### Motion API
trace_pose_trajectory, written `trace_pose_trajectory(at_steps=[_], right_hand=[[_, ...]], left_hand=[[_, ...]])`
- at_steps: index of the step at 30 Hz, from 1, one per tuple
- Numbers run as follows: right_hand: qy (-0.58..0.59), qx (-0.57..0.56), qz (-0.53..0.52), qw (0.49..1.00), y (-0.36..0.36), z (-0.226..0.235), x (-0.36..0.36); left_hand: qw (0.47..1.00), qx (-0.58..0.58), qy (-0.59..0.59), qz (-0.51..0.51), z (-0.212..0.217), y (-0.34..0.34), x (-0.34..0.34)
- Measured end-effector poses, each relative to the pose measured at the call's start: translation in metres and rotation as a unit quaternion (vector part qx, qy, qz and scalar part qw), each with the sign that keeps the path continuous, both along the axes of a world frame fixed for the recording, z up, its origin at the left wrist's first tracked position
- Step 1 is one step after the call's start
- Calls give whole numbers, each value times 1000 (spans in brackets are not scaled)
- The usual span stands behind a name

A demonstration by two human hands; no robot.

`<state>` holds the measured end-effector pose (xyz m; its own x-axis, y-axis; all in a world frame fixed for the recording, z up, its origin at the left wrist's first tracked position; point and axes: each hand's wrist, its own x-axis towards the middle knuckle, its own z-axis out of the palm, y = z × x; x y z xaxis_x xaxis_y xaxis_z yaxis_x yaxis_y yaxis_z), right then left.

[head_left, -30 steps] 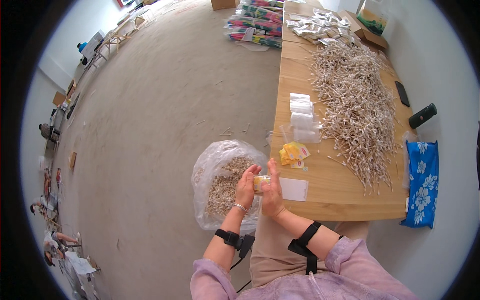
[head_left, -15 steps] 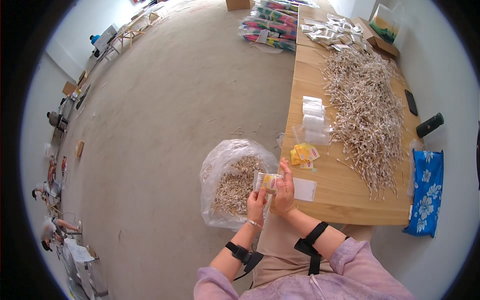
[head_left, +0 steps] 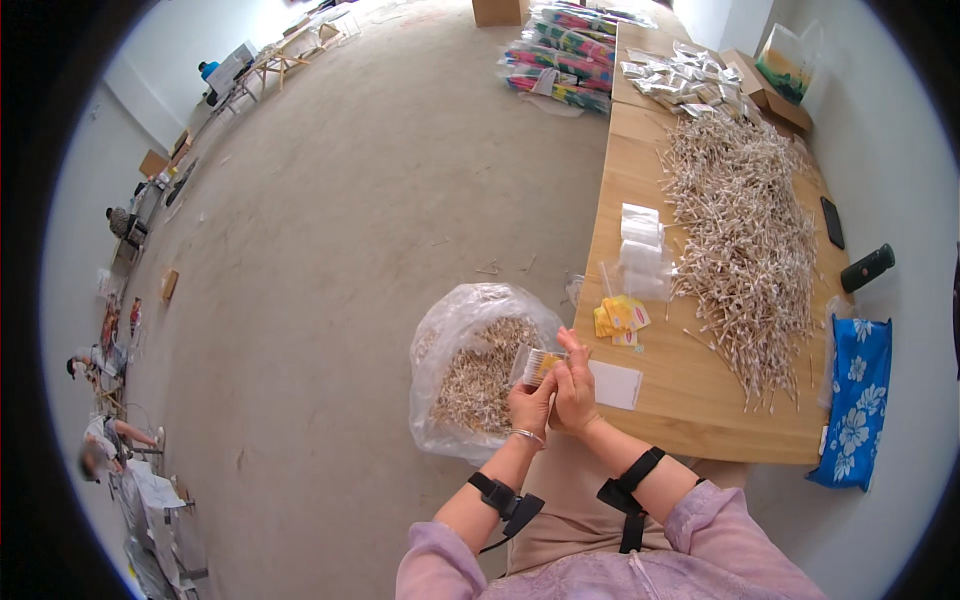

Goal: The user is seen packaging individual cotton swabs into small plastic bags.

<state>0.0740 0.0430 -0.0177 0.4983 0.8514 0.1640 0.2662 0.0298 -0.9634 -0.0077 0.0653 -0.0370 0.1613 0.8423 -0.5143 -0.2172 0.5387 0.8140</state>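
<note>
A small clear packet of cotton swabs (head_left: 538,367) with a yellow label card sits between my two hands, above the edge of an open plastic bag (head_left: 432,350) full of loose swabs. My left hand (head_left: 530,406) is closed around its lower part. Against its right side presses my right hand (head_left: 574,392), fingers pointing up and partly wrapped round it. My fingers cover much of the label. Just right of my hands, a white card (head_left: 615,385) lies on the wooden table (head_left: 700,430), and yellow label cards (head_left: 622,317) lie a little farther off.
A long heap of loose cotton swabs (head_left: 745,250) covers the table's middle. Around it are a roll of clear bags (head_left: 642,240), filled packets (head_left: 690,80), a phone (head_left: 832,222), a dark bottle (head_left: 867,268) and a blue flowered pack (head_left: 855,400). People work at the far left.
My left hand has shifted up and wraps more of the packet, hiding more of its label. The packet has tilted. The whole view has shifted slightly.
</note>
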Motion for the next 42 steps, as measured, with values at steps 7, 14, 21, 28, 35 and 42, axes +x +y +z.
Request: trace_pose_trajectory(at_steps=[7, 14, 21, 28, 35, 42], right_hand=[[8, -20, 24, 999, 0, 2, 2], [-30, -54, 43, 997, 5, 6, -4], [-43, -42, 4, 998, 4, 0, 1], [-99, -80, -3, 992, 9, -2, -5], [-110, -51, -37, 992, 13, -5, -5], [-81, -70, -57, 993, 13, -1, -9]], left_hand=[[996, 22, -83, 23, -1, 11, 2], [999, 31, 0, 20, -25, 5, 4], [997, 1, -71, 18, -4, 0, -2], [1000, 21, 17, 9, -3, -10, 2], [992, 15, -123, -37, -13, 7, -29], [997, 42, -37, -53, -12, 2, -22]])
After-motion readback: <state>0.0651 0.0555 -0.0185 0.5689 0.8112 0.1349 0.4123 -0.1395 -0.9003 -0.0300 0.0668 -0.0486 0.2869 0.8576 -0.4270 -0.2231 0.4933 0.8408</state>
